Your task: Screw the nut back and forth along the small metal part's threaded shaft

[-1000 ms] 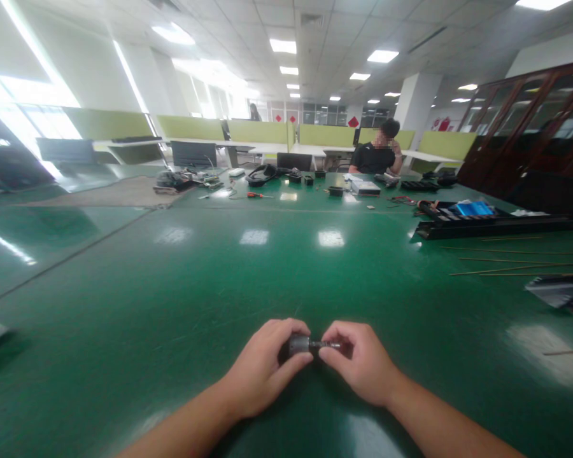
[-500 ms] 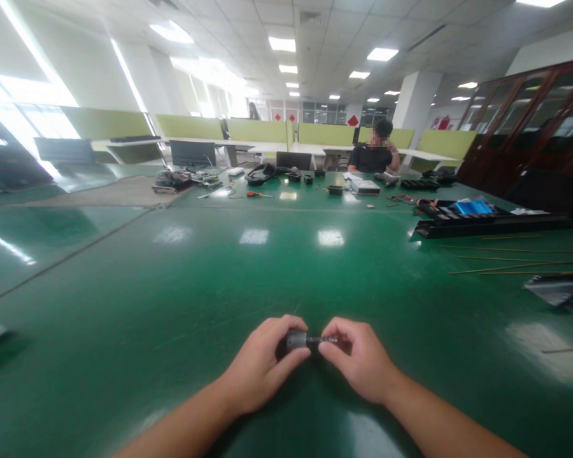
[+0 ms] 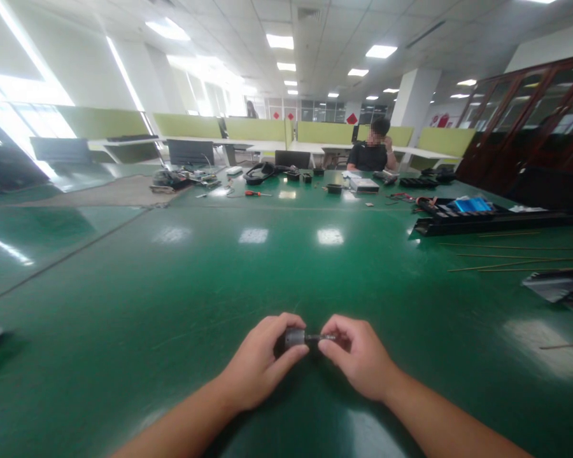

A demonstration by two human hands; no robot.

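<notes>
My left hand (image 3: 262, 362) is closed around a short grey metal cylinder (image 3: 295, 337), thumb below and fingers above. A thin dark metal rod (image 3: 312, 338) extends rightward from the cylinder's end, and its exact kind is too small to tell. With thumb and fingertips, my right hand (image 3: 360, 356) pinches the rod's far, silvery end. Whether cylinder and rod are one piece cannot be made out. Both hands are low over the green table (image 3: 210, 273), near its front side.
Far across the table lie an orange-handled screwdriver (image 3: 253, 193), small black boxes (image 3: 334, 189) and a heap of electronic parts (image 3: 169, 180). A long black channel (image 3: 458, 226) and thin rods (image 3: 506, 257) lie at right. A person (image 3: 372, 152) sits opposite.
Both hands keep their hold and almost the same place. The whole view has shifted very slightly. Little else differs.
</notes>
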